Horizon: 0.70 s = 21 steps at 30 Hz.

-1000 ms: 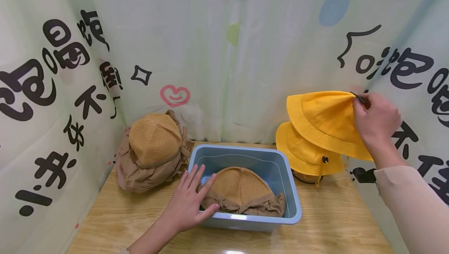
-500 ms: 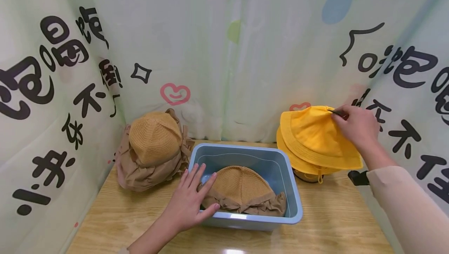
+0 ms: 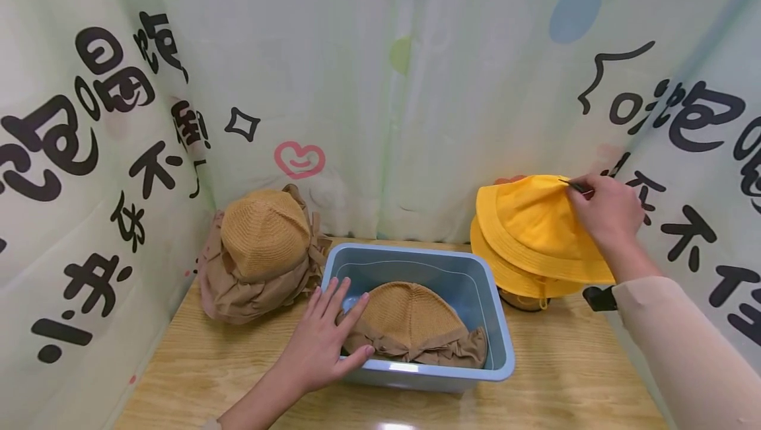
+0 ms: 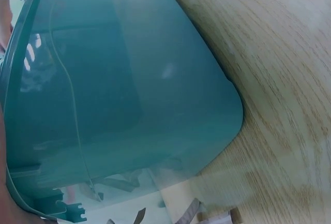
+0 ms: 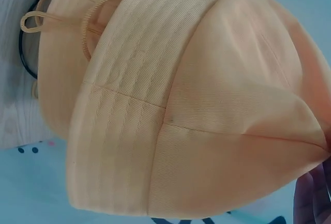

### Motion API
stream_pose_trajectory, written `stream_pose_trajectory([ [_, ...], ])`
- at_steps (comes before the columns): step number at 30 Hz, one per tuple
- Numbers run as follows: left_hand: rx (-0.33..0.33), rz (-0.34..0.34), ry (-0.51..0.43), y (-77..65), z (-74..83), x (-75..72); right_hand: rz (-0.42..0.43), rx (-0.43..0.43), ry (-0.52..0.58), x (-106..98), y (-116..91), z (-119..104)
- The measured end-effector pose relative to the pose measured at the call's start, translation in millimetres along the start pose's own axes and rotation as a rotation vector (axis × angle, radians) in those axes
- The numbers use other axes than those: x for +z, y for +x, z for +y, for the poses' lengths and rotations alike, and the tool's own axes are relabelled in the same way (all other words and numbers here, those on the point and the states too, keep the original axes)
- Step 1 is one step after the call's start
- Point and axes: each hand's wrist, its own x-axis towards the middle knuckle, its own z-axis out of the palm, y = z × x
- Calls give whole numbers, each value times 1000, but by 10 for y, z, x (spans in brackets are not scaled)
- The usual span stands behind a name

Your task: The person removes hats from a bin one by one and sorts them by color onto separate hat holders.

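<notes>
At the right, my right hand (image 3: pixel 609 209) pinches the peak of a yellow bucket hat (image 3: pixel 532 225), where a small dark strip shows at the fingertips. This hat's crown is drawn up in folds, and its brim overlaps a second yellow hat (image 3: pixel 505 281) below. In the right wrist view, the held hat (image 5: pixel 207 105) fills most of the picture, with the lower hat's brim (image 5: pixel 57 69) and cord behind it. My left hand (image 3: pixel 321 337) lies with spread fingers over the near left rim of a blue plastic tub (image 3: pixel 504 344). Inside sits a tan knitted hat (image 3: pixel 410 314) with a brown ruffled brim.
Back left on the wooden table (image 3: pixel 196 377) stands a stack of tan knitted hats (image 3: pixel 264 235) with brown fabric brims. A dark ringed base (image 3: pixel 526 301) shows under the yellow hats. Printed curtains (image 3: pixel 368 100) enclose the table at the back and sides.
My right hand has come down and left with the yellow hat, bringing it over the lower yellow hat; it barely moves in the last half second. The left hand stays on the tub.
</notes>
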Motion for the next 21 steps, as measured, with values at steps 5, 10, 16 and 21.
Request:
stream_pose_trajectory([
  [5, 5, 7, 2, 3, 8, -7, -23, 18, 15, 81, -34, 14],
  [10, 1, -6, 1, 11, 13, -12, -24, 35, 30, 119, -69, 28],
  [16, -11, -17, -15, 10, 11, -10, -6, 25, 43, 138, -85, 39],
  [21, -14, -3, -36, 2, -8, -3, 28, 8, 72, 168, -132, 56],
])
